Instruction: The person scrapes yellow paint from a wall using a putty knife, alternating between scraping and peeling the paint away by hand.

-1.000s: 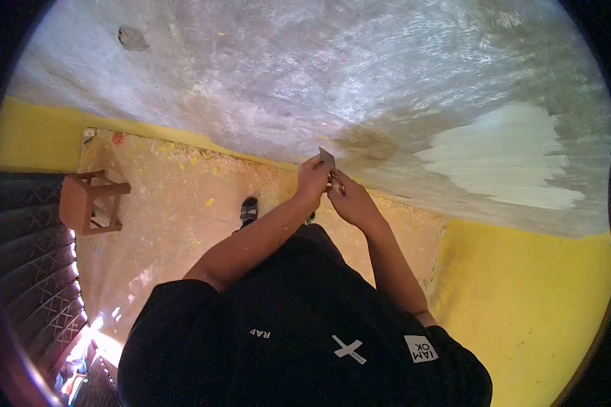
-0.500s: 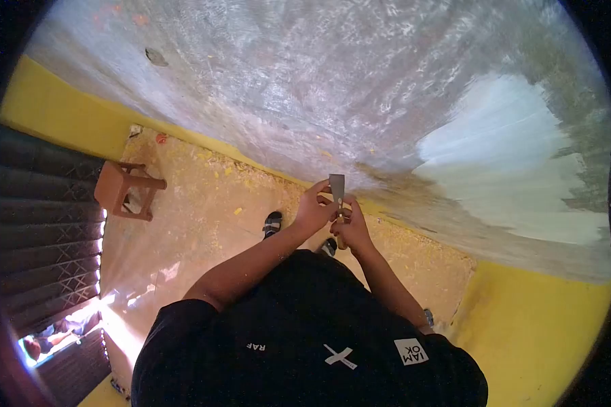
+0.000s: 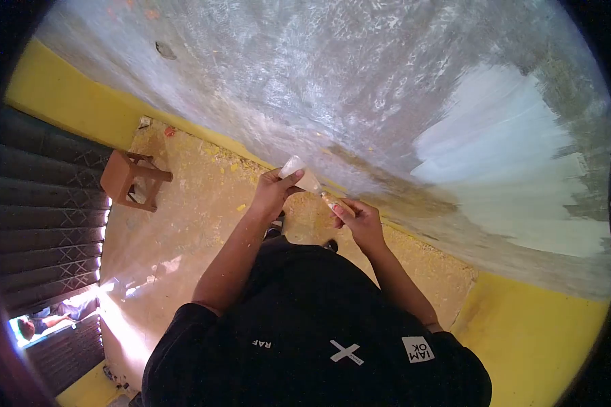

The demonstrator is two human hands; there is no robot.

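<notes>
A putty knife [image 3: 310, 182] with a broad pale blade and a light handle slants between my two hands, in front of the wall. My left hand [image 3: 275, 192] pinches the blade end, its thumb lying across the blade. The fingers of my right hand [image 3: 361, 220] are closed round the handle. Just beyond the tool rises the grey wall [image 3: 305, 81], with a large white coated patch [image 3: 502, 142] on its right part.
A brown plastic stool [image 3: 125, 180] stands on the speckled floor [image 3: 190, 224] at the left. Behind it is a dark slatted shutter [image 3: 44, 217], with a person [image 3: 44, 324] partly visible through an opening. A yellow wall [image 3: 536, 332] is at the lower right.
The putty knife has gone from upright to slanted, its blade now toward the left. My left hand has moved left onto the blade; my right hand has moved slightly right with the handle.
</notes>
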